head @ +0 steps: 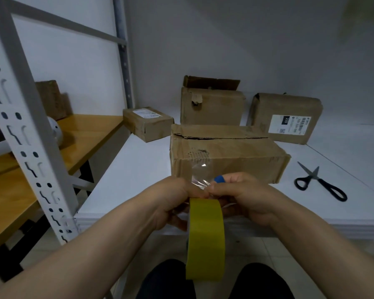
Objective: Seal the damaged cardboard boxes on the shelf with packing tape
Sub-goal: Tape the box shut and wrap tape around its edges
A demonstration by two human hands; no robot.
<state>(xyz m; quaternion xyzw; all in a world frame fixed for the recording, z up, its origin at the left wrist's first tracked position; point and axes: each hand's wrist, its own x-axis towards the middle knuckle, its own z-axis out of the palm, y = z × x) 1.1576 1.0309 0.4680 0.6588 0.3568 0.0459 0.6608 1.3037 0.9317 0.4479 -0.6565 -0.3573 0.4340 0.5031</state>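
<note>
A yellowish roll of packing tape hangs in front of the shelf edge, held between both hands. My left hand grips the roll's top from the left. My right hand pinches the clear free end of tape, which stretches up to the front face of a torn cardboard box. A blue cover sits on one right fingertip. The box's top seam is split open along its length. Three more worn boxes stand behind it: a small flat one, a tall one with open flaps, and one with a white label.
Black-handled scissors lie on the white shelf board to the right of the front box. A white perforated upright stands at the left, with a wooden shelf beyond it. My dark-clothed knees show below.
</note>
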